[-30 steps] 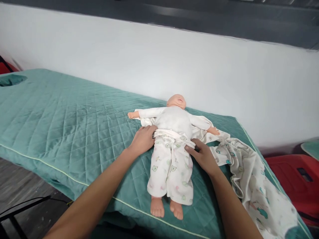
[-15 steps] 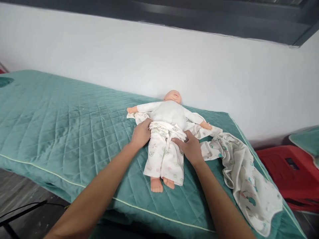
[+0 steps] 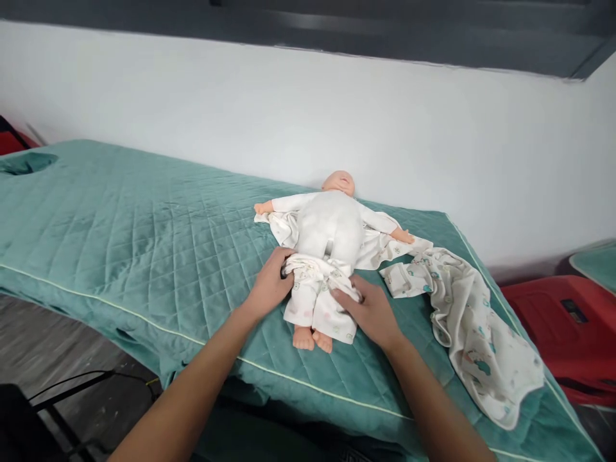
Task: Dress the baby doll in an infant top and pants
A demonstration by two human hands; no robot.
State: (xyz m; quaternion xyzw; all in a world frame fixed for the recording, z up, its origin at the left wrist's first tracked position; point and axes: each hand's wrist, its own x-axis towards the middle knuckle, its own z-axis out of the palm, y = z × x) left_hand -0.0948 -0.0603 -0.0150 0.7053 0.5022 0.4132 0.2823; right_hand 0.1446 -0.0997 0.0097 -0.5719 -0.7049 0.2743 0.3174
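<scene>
Gripping the bunched-up waistband from both sides here: the left hand (image 3: 269, 289) has its fingers curled shut on the left edge of the printed pants (image 3: 315, 301), and the right hand (image 3: 370, 311) is clamped on the right edge the same way, thumb on top of the fabric. The pants sit low on the baby doll (image 3: 330, 224), crumpled around the legs, with the white bodysuit showing above them and the two bare feet (image 3: 312, 338) poking out at the near end, touching each other. The doll is lying flat on its back, head pointing to the far wall (image 3: 308, 115) and arms stretched out left and right. It's on a teal quilted table (image 3: 135, 244), toward the right end and not far from the near edge. Under its upper body is a printed cloth (image 3: 462, 308) that trails off to the right and nearer, hanging just over the table's edge. Off to the right there's a red plastic thing (image 3: 568, 321) on the floor, can't tell exactly what it is. Far left of the table has a face hole (image 3: 22, 163).
</scene>
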